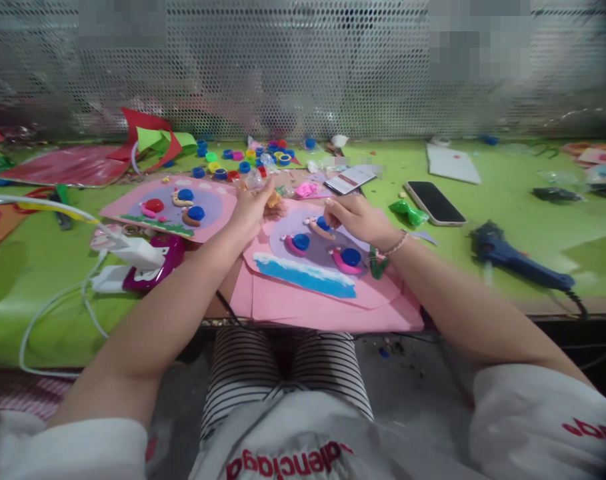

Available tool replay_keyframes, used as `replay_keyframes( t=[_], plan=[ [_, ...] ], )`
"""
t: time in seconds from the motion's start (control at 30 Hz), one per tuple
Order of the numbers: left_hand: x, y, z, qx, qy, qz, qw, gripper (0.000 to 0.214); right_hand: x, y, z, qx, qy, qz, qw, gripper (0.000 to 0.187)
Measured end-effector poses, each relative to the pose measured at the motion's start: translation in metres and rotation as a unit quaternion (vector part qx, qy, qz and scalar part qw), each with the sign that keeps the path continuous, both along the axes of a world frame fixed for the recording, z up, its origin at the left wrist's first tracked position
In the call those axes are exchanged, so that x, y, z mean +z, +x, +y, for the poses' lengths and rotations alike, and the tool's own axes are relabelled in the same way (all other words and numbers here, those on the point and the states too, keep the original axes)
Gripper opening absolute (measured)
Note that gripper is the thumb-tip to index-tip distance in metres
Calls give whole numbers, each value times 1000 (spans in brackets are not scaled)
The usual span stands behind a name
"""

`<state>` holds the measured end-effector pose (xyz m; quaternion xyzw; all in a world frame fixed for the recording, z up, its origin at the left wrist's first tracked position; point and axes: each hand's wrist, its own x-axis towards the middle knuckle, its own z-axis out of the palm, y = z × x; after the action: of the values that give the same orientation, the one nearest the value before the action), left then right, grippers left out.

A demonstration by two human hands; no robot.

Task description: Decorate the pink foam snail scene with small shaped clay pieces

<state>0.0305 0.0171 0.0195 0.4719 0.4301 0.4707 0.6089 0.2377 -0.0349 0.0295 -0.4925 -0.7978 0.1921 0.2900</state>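
Pink is the colour at the centre of the head view: a pink foam craft board with a lilac patch, a blue wave strip and three snail shapes topped with blue bottle caps lies at the near edge of the lime-green table, above the person's striped lap.

The left hand hovers over the board's far left corner, its fingers closed around a small orange piece held clear of the surface. The right hand, with a beaded bracelet at the wrist, rests on the board's far edge. Its fingers are curled in narrow and the tips sit on a tan snail strip beside the farthest blue cap. Whether they pinch the strip or only press it cannot be told.

Left of the board lies a second pink snail board, with red and blue caps on it. Nearer the person on that side are a white charger block and its cable. Beyond the board, toward the perforated metal screen, a scatter of loose coloured bottle caps is spread out.

Right of the board sits a green ribbon bow, then a black smartphone lying face up. Farther right, well apart from the board, is a blue glue gun on its side.
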Motion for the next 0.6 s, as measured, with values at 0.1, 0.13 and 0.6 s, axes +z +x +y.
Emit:
replay_keyframes(
  t=[0.1, 0.13, 0.6],
  plan=[
    [0, -2, 3, -8, -61, -21, 998, 61, -1, 1, 1, -2, 3, 5, 1000, 54],
    [0, -2, 4, -11, -79, -28, 996, 65, -2, 1, 1, -2, 5, 6, 1000, 54],
    [-8, -1, -4, -69, 6, -21, 997, 21, -1, 1, 1, 6, 22, -14, 1000, 51]
  ],
)
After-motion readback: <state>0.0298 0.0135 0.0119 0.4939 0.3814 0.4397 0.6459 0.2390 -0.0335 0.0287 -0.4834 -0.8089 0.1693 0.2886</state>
